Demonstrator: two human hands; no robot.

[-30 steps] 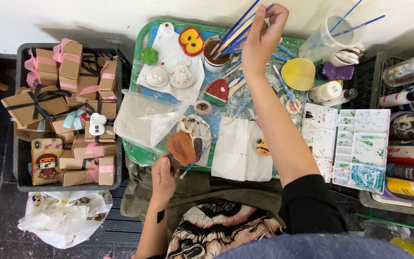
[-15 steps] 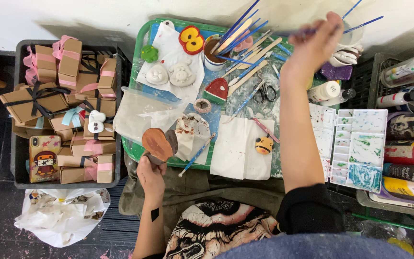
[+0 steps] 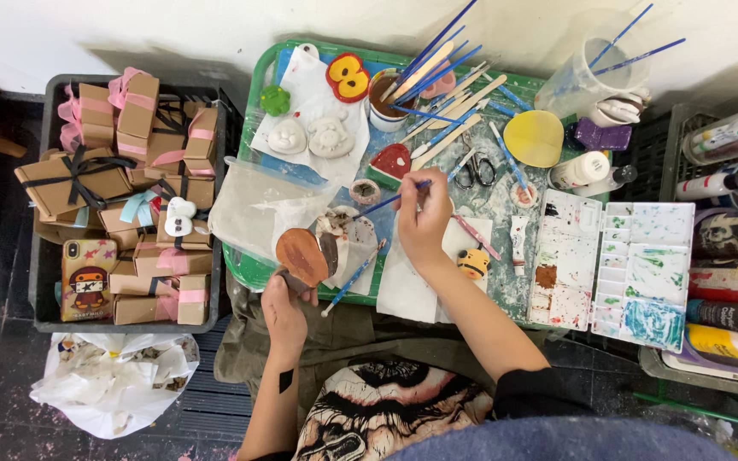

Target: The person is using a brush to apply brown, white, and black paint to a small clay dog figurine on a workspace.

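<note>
Gripping a brown clay piece (image 3: 302,254) at the green tray's (image 3: 254,265) near edge, the left hand (image 3: 284,309) is tilting it rightward, while the right hand (image 3: 423,224), just beside, is pinching a blue brush (image 3: 390,201) slanting toward it.

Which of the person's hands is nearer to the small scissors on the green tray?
The right. The right hand, holding a blue brush, sits just beside the scissors. The left hand, holding a brown piece, is farther off at the tray's near edge.

A single head-worn camera looks steeply down from close above, facing the wall; the green tray (image 3: 258,85) fills the frame's centre, knees at bottom.
</note>
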